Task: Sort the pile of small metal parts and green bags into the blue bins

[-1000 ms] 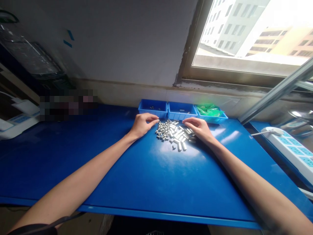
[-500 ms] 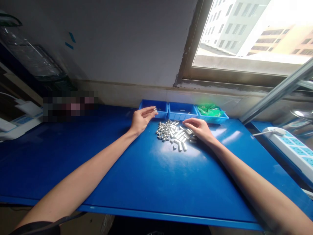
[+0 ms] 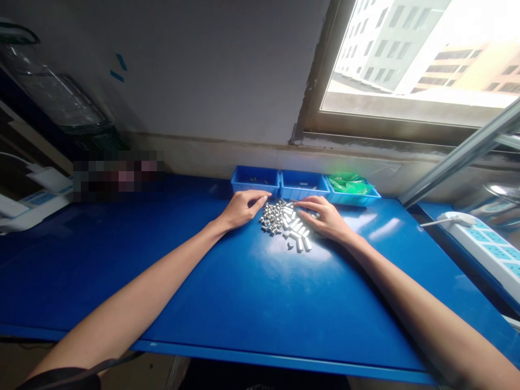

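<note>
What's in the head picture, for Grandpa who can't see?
A person's left hand and right hand flank a pile of small metal pieces on a blue table. Behind the pile stand three blue bins in a row, the right one holding green plastic.

The left hand point(image 3: 242, 208) and the right hand point(image 3: 325, 218), both over the table point(image 3: 247, 303), are bare, with slim fingers and narrow wrists; the fingernails are too small to make out. The left forearm point(image 3: 152, 279) is bare and smooth, widening towards the elbow. Just past the table's near edge, towards its left end, that arm wears a plain black sleeve or band point(image 3: 60, 380); which one is unclear. A thin dark cord point(image 3: 119, 359) shows beside it, below the same edge. The right forearm point(image 3: 406, 279), towards the table's near right corner, is bare and likewise tapers to the wrist.
</note>
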The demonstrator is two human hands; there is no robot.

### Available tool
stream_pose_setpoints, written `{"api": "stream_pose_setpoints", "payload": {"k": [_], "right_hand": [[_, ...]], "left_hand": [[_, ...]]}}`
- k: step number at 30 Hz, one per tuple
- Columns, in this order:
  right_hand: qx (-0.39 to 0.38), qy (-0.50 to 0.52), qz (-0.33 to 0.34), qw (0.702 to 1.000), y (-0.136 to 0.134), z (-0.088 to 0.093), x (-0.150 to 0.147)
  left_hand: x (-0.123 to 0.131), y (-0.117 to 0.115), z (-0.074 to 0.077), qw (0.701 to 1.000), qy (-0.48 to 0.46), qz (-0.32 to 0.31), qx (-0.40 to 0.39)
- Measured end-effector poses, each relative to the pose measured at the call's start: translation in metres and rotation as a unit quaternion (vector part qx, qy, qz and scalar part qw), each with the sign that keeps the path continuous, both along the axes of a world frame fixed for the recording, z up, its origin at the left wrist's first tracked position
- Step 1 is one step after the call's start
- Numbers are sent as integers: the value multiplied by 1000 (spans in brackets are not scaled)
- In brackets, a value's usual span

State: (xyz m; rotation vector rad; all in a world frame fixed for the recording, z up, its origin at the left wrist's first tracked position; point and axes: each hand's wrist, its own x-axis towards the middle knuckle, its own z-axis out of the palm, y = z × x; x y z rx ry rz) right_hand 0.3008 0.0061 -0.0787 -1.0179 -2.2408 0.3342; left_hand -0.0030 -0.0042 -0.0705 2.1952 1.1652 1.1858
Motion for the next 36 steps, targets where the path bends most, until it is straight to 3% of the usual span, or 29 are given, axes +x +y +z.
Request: {"api": "stream_pose_setpoints", "payload": {"k": [5,9,14,21,25,31,36], "right_hand": [[8,1,-34,999,2,-2,0],[-3,32,-60,998,3,-1,1],[-60,55,-92,992,4,0,2],[-102,136,-79,982,2,1,2],[-121,216,-67,967,2,3,1],[-168,309,-103,930,7,8,1],[-85,179,-91,976,4,7,-1]], "left_hand": [[0,5,-7,996,82,-46,7],[0,6,-10,995,84,-47,9],[0,5,-9,995,88,-31,25],[0,4,-9,997,66,18,32],[-2,4,-9,997,64,12,28],[-4,8,-12,997,75,-8,24],[-3,7,-12,997,78,-2,26]]}}
